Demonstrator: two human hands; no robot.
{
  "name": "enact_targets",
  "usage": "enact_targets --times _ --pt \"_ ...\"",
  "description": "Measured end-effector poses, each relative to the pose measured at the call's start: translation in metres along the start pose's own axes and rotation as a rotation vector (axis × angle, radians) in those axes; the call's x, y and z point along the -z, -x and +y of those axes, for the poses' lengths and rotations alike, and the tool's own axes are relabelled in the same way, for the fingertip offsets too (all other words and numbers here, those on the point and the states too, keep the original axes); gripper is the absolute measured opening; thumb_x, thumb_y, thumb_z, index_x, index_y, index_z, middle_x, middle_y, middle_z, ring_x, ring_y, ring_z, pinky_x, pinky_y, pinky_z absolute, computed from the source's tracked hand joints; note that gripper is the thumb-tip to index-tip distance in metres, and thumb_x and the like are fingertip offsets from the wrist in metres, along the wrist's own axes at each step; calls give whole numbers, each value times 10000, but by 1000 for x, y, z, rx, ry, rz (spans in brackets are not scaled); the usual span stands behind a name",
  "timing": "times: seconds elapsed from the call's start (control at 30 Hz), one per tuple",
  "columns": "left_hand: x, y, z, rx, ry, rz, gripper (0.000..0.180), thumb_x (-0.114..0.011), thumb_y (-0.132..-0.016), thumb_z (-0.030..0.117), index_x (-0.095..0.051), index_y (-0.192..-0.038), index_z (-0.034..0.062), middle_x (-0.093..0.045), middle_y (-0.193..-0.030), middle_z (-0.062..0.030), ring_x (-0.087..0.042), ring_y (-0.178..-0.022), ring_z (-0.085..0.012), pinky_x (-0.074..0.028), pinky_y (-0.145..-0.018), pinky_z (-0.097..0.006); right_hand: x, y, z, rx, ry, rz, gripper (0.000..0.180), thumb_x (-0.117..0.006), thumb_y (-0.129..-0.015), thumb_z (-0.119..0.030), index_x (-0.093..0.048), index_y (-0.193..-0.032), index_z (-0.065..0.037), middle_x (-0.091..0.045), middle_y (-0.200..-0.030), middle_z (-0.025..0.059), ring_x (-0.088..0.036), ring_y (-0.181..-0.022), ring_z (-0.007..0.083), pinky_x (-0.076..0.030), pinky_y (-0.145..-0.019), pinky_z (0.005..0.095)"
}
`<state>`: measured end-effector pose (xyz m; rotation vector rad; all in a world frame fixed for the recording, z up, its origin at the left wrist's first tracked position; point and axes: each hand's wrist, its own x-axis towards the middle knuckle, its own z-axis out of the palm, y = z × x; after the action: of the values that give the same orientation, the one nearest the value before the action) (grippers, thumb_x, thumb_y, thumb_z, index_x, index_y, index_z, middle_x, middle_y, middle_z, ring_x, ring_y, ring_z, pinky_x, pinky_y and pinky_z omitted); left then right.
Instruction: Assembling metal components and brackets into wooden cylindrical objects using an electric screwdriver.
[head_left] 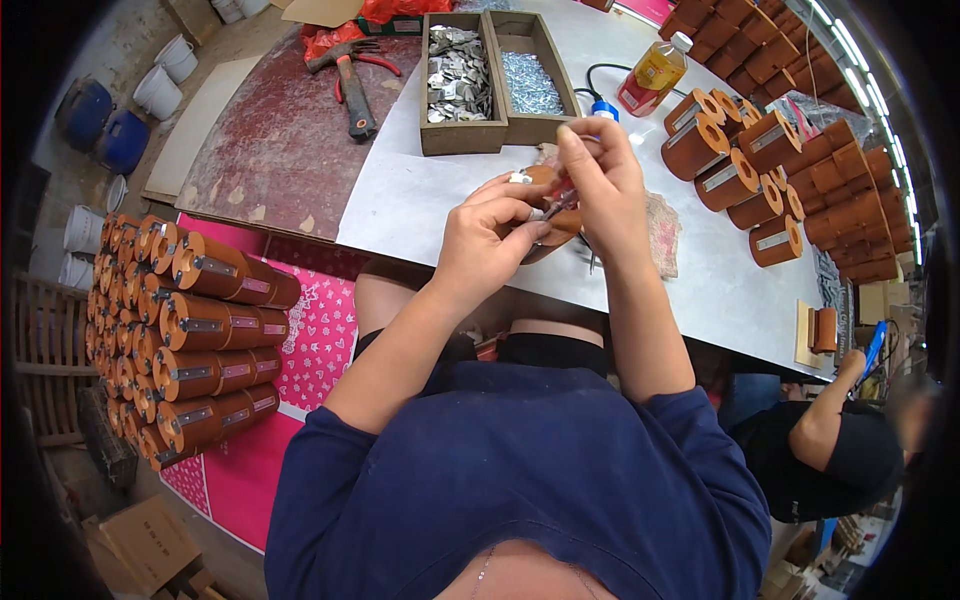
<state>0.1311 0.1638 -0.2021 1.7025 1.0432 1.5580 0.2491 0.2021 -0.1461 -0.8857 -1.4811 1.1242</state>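
Observation:
My left hand (pixel 490 230) is closed round a brown round wooden-looking piece (pixel 566 222) just over the table's near edge. A pale band wraps one of its fingers. My right hand (pixel 605 180) is closed on a slim tool with a reddish handle (pixel 562 190), which slants down to the piece between both hands. Fingers hide most of the tool, so its exact kind cannot be told. Beyond my hands stands a wooden box of small flat metal plates (pixel 459 80). Joined to it is a second box holding shiny small fasteners (pixel 532 85).
A claw hammer (pixel 350 90) lies at the far left beside red-handled pliers (pixel 378 66). Brown cylinders (pixel 730 180) stand at the right, near a drink bottle (pixel 655 75). Cylinders are stacked (pixel 215 330) at left. A stained cloth (pixel 662 235) lies by my right wrist. Another person (pixel 835 440) sits at right.

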Motion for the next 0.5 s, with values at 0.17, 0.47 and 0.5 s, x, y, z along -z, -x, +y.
enact_targets --times 0.17,0.47,0.5 --pt "-2 1 -1 -24 -42 9 112 -648 -630 14 -569 -703 -16 -622 -869 -111 -553 -934 -284 -359 -923 -396 -4 15 -1 -103 -428 309 131 -520 -835 -122 -450 -901 -33 -462 -608 13 -426 -480 78 -387 -460 211" --pt "1 5 2 -2 -140 -44 327 -759 -534 101 -586 -798 15 -595 -972 -106 -489 -1045 -328 -374 -904 -397 -5 13 -10 37 -539 123 89 -449 -871 -119 -415 -869 -37 -335 -484 -10 -311 -376 66 -305 -366 213" --pt "1 5 2 3 -142 -32 326 -760 -535 102 -589 -798 13 -598 -964 -101 -489 -1049 -325 -377 -902 -396 -7 13 -9 37 -539 123 89 -449 -871 -119 -415 -869 -37 -335 -484 -10 -311 -376 66 -305 -366 213"
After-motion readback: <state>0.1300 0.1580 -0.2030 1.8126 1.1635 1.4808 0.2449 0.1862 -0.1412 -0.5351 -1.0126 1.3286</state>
